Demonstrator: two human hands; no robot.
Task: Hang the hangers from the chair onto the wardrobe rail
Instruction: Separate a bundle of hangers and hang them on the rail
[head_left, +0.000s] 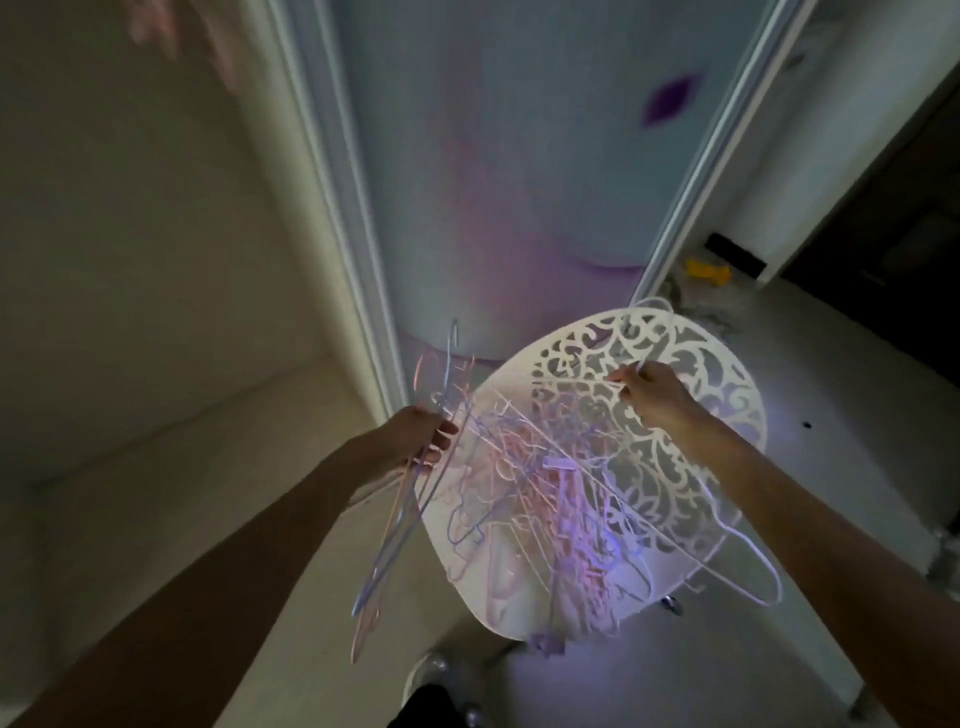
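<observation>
A white chair (727, 379) with a lacy cut-out back stands in front of me, its seat covered by a tangled pile of thin pink, lilac and white hangers (561, 499). My left hand (415, 436) grips a bunch of several hangers (395, 530) at their necks, just left of the seat; their hooks point up and their bodies hang down. My right hand (654, 395) pinches a white hanger (691, 519) near its hook above the chair back; that hanger stretches down to the right past the seat edge. No wardrobe rail is in view.
A pale wardrobe door (519, 182) with a white frame rises behind the chair. A cream wall is on the left. A yellow object (706, 271) and a black one (735, 253) lie on the floor at the right. My foot (436, 675) shows below the chair.
</observation>
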